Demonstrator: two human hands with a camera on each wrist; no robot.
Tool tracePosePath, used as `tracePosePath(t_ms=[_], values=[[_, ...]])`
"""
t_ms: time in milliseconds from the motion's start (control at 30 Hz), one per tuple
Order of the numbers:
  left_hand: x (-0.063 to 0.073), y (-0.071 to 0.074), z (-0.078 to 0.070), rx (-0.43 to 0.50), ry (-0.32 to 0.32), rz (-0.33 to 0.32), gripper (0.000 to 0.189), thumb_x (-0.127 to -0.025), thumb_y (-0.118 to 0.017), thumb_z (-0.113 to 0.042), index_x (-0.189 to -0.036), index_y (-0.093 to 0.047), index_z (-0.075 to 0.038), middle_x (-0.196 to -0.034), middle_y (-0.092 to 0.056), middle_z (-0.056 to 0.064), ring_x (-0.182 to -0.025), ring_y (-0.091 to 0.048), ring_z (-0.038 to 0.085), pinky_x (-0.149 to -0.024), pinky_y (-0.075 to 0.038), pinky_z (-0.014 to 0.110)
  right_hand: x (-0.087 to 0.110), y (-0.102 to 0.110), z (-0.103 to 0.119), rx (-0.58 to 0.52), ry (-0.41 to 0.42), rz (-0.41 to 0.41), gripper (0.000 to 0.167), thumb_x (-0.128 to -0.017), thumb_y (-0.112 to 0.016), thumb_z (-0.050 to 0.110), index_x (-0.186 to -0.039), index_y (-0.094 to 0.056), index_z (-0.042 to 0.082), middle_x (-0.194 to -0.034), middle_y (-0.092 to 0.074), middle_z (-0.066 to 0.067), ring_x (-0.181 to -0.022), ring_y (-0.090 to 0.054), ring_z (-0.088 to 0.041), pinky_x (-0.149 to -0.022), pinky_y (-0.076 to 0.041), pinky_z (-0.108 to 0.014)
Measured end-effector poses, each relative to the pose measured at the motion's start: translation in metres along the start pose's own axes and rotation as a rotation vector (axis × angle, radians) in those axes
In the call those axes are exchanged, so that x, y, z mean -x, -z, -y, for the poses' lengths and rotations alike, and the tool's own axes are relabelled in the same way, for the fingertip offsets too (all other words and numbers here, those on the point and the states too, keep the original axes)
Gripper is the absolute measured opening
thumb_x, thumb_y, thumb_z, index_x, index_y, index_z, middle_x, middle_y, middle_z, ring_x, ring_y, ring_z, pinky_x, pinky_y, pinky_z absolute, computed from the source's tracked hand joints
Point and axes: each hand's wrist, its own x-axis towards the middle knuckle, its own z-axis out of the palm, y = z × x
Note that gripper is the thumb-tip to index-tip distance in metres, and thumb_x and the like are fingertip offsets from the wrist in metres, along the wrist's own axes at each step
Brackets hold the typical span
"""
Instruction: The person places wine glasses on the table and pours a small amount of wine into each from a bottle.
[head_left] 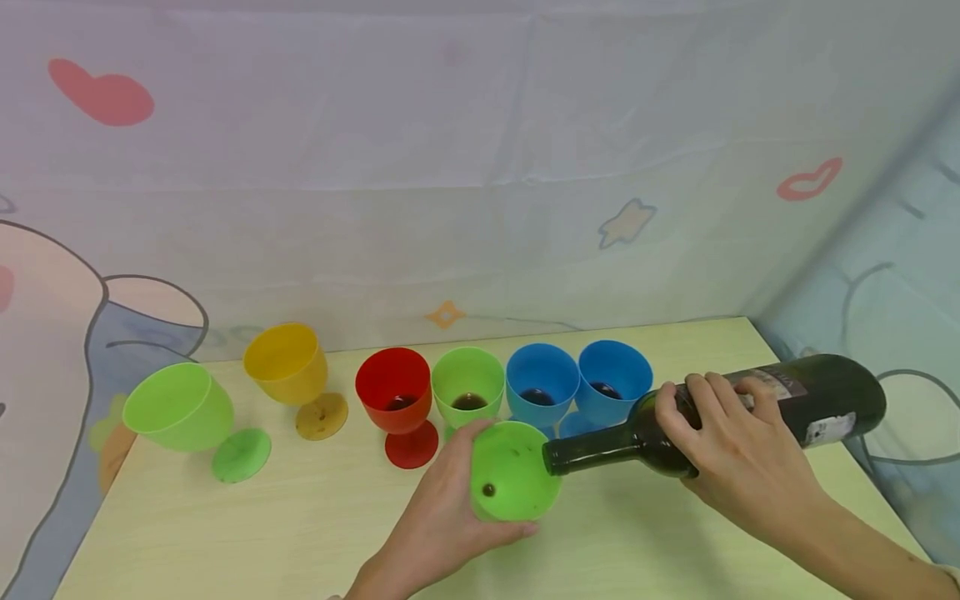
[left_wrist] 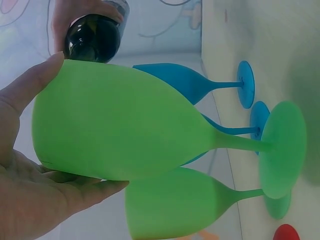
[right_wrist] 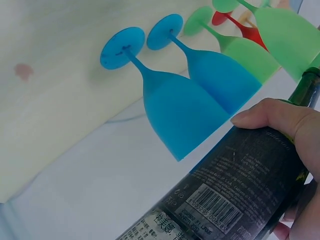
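My left hand [head_left: 438, 517] grips a green plastic goblet [head_left: 521, 479] by its bowl, thumb on one side and fingers on the other. A small dark spot of liquid shows inside that bowl. My right hand [head_left: 738, 458] holds a dark glass wine bottle [head_left: 840, 392] around its body, tipped almost level with the neck pointing left. The bottle's mouth overlaps the right rim of the held goblet. In the left wrist view, the goblet's bowl [left_wrist: 115, 120] hides part of the goblets behind it. A printed back label [right_wrist: 220, 200] faces the right wrist camera.
Behind the hands stand a red goblet [head_left: 393, 379], another green goblet [head_left: 457, 375] and two blue goblets [head_left: 540, 375], each with dark liquid inside. Farther left are a yellow goblet [head_left: 288, 362] and a third green goblet [head_left: 180, 408]. A printed curtain [head_left: 465, 167] hangs behind the table [head_left: 300, 533].
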Motion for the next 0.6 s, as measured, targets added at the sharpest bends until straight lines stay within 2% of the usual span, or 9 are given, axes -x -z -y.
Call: tracePosePath(t_ms=[300, 600], values=[[0.0, -0.0009, 0.0017, -0.01, -0.025, -0.001, 0.091, -0.062, -0.083, -0.032, -0.133, -0.032, -0.009, -0.119, -0.047, 0.005, -0.109, -0.044, 0.025, -0.079, -0.045, 0.043, -0.0011, 0.0033, 0.0006, 0.003, 0.013, 0.026, 0.09, -0.036, -0.09, 0.031, -0.108, -0.045, -0.001, -0.088, -0.048, -0.026, -0.079, -0.048, -0.039, -0.067, -0.038, -0.054], [-0.0001, -0.0005, 0.0023, 0.002, -0.039, 0.005, 0.09, -0.062, -0.083, -0.033, -0.133, -0.032, -0.01, -0.119, -0.046, 0.004, -0.11, -0.044, 0.024, -0.079, -0.044, 0.043, -0.0032, 0.0053, 0.0006, -0.006, 0.015, 0.037, 0.085, -0.038, -0.088, 0.027, -0.106, -0.046, -0.001, -0.088, -0.047, -0.026, -0.079, -0.047, -0.039, -0.068, -0.037, -0.054]])
